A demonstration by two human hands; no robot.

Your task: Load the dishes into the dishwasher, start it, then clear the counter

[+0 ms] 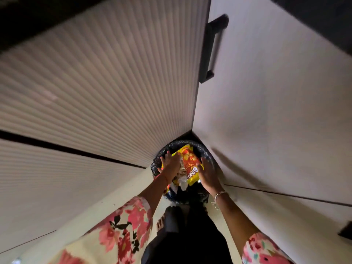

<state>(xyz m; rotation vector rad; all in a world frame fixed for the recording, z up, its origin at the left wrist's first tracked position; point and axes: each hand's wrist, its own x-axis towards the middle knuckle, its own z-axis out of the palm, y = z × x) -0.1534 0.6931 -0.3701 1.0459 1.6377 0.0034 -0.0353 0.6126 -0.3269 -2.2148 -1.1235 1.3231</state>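
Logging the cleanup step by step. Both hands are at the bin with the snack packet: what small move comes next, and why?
Probably push the snack packet deeper into the bin: it sits high on the rubbish, with left hand and right hand against it.

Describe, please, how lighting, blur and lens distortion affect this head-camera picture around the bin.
Head view: dim, warm light; the wide-angle lens stretches the ribbed cabinet front toward the edges; motion blur smears the black door handle; a soft shadow crosses the plain door right of the bin; the yellow snack packet is the brightest patch, its lettering only partly readable.
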